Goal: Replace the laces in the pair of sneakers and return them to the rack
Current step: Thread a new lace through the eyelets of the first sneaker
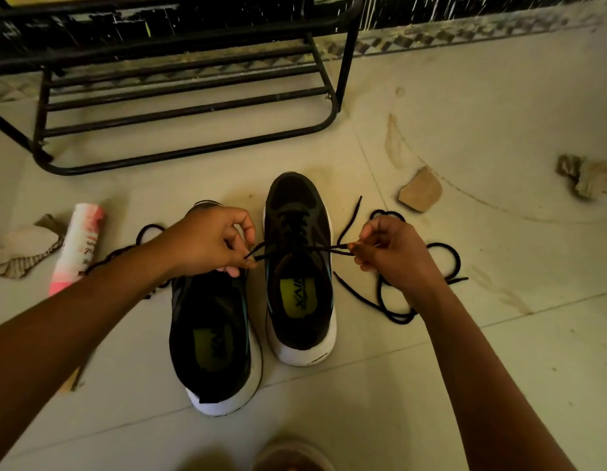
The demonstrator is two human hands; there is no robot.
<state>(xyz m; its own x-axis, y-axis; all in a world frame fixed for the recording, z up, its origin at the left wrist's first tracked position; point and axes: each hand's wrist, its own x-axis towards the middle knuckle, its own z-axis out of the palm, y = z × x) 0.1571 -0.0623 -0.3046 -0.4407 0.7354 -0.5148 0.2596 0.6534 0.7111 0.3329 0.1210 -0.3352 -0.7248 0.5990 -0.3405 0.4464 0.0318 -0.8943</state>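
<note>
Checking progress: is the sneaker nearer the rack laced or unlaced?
Laced, not tied: a black lace crisscrosses the sneaker, and the left hand and right hand each pinch one loose end.

The rack is shiny black metal, the sneakers are soft black cloth with smooth white soles, and the floor is smooth pale tile.

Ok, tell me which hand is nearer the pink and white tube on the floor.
Left. The left hand pinches a lace end just right of the tube, over one sneaker; the right hand pinches the other end past the second sneaker.
</note>
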